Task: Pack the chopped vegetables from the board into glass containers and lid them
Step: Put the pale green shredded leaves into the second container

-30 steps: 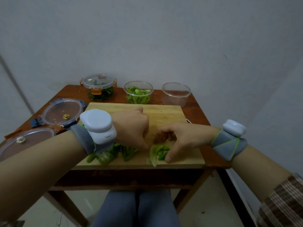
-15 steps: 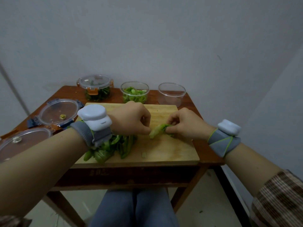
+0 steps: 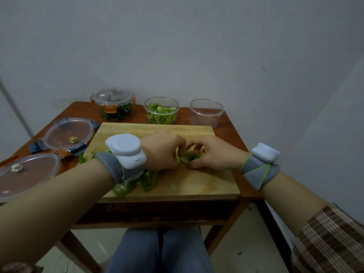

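Observation:
On the wooden cutting board [image 3: 206, 184] my left hand [image 3: 162, 151] and my right hand [image 3: 211, 152] meet at the middle, both pinched on a folded green leaf piece [image 3: 190, 157]. More green vegetables [image 3: 137, 184] lie under my left wrist at the board's front left. Behind the board stand a lidded glass container of greens [image 3: 113, 105], an open container of chopped greens [image 3: 161, 111] and an empty container [image 3: 205, 113].
Two loose round lids lie on the table's left: one with blue clips [image 3: 68, 134], one nearer me [image 3: 27, 172]. A small green scrap [image 3: 173, 187] sits on the board. The wooden table [image 3: 232, 127] stands against a grey wall; my knees are beneath it.
Both hands have moved from the board's front edge toward its middle, lifting the green leaf piece and bunching it between the fingers. The view has tilted slightly.

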